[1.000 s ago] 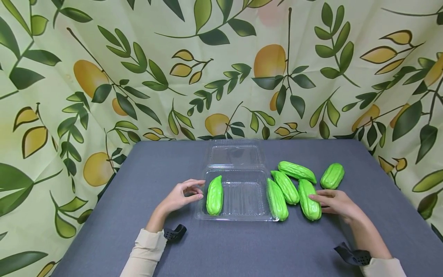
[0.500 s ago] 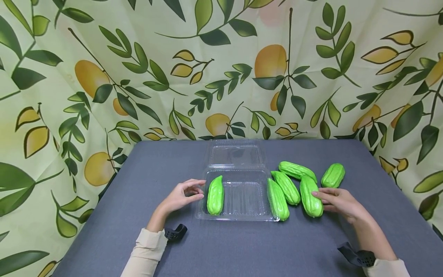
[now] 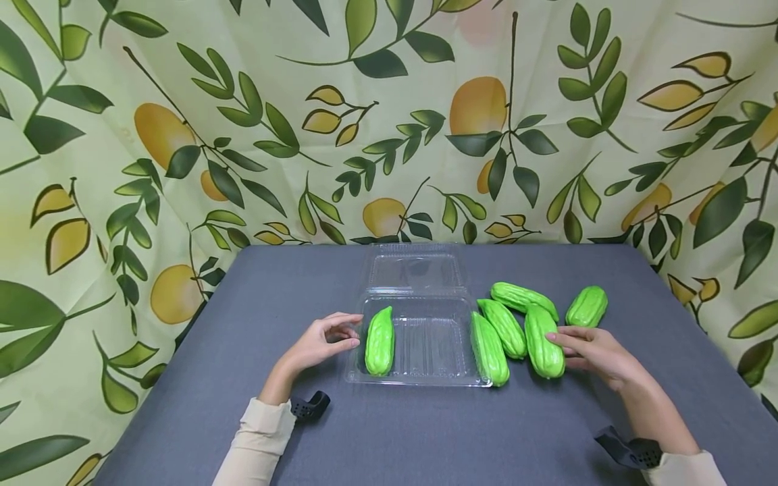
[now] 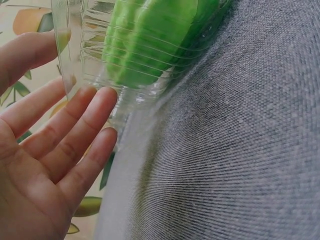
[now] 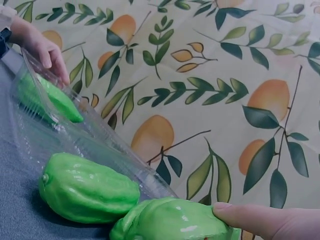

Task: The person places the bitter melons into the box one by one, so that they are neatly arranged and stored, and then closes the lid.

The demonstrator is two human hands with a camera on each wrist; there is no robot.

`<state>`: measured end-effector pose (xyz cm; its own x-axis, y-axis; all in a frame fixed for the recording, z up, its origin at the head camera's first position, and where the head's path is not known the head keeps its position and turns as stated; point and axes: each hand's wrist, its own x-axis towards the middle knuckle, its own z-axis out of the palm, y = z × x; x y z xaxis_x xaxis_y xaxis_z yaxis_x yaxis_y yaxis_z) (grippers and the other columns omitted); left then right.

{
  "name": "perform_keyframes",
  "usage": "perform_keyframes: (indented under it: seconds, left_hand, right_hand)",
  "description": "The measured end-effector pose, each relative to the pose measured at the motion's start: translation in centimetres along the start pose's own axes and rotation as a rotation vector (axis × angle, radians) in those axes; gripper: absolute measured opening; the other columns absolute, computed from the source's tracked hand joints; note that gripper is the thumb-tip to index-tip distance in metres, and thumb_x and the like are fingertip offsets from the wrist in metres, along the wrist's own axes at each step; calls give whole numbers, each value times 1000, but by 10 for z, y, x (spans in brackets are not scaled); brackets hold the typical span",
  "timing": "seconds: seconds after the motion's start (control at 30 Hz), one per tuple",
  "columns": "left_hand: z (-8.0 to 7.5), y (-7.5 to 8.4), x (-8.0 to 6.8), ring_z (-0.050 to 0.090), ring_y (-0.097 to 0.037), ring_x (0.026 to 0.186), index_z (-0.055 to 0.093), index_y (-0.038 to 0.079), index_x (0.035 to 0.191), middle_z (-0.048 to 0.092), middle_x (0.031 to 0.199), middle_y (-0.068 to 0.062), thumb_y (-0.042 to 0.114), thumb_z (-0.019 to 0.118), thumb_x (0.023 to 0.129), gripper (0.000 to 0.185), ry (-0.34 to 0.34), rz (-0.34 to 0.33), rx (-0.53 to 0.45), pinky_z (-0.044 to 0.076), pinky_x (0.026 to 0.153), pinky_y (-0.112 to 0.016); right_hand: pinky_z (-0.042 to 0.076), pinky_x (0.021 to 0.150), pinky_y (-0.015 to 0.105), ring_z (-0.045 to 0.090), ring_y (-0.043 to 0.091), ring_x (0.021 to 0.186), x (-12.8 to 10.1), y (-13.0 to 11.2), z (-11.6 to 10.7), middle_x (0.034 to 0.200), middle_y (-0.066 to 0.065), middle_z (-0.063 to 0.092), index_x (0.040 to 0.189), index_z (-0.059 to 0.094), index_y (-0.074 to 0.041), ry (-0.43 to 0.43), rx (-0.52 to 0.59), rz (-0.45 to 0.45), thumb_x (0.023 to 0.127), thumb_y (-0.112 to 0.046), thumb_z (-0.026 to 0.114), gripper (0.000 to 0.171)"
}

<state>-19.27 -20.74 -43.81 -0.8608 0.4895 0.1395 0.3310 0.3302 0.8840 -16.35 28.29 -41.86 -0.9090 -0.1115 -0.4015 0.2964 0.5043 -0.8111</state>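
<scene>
item: clear plastic clamshell box (image 3: pixel 425 337), lid folded back toward the far edge of the table (image 3: pixel 425 432), grey cloth top.
contents: one green ridged bitter-melon model (image 3: pixel 379 341) along the box's left wall.
outside: five more green melon models right of the box; one (image 3: pixel 488 349) leans on its right rim.
left hand (image 3: pixel 316 344): relaxed, released, fingertips (image 4: pixel 97 100) touching the box's left wall, holding nothing.
right hand (image 3: pixel 592 352): fingers against the side of the held green melon model (image 3: pixel 543 341), thumb on top, a light grip.
risks, as judged: the light box may skid or tip if nudged, having little weight inside; the smooth melon may slip from so shallow a grip; the leaning melon may roll off the rim.
change: the held melon has shifted slightly toward the far edge and its neighbours; left hand unchanged.
</scene>
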Motion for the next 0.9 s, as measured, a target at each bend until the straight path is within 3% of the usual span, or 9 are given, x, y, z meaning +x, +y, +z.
perform_keyframes:
  seconds: [0.13,0.4,0.63,0.9]
  left_hand:
    - [0,0,1,60,4,92,55,-8,129,59,124,-26,8,68,88,46,2,6,4,53,89,-22]
    - [0,0,0,61,4,93,54,-8,130,59,123,-26,9,68,88,47,-2,-3,9,53,90,-21]
    - [0,0,1,61,3,93,54,-7,130,59,124,-25,9,68,89,47,-4,-8,22,54,92,-24]
    - [0,1,1,61,1,93,55,-8,130,59,122,-25,9,67,89,46,-3,2,20,54,91,-23]
  right_hand:
    - [56,84,23,56,5,103,1,-3,0,147,37,31,144,21,18,-4,16,-11,99,-40,50,79]
    - [56,85,21,54,9,108,4,-8,2,149,37,25,144,19,18,-8,28,-33,99,-40,49,80]
    - [54,85,17,54,-1,100,6,-15,4,149,35,27,144,23,17,-13,45,-54,99,-39,50,76]
    - [55,87,21,52,24,119,6,-24,9,149,36,27,144,23,17,-11,32,-72,99,-37,50,75]
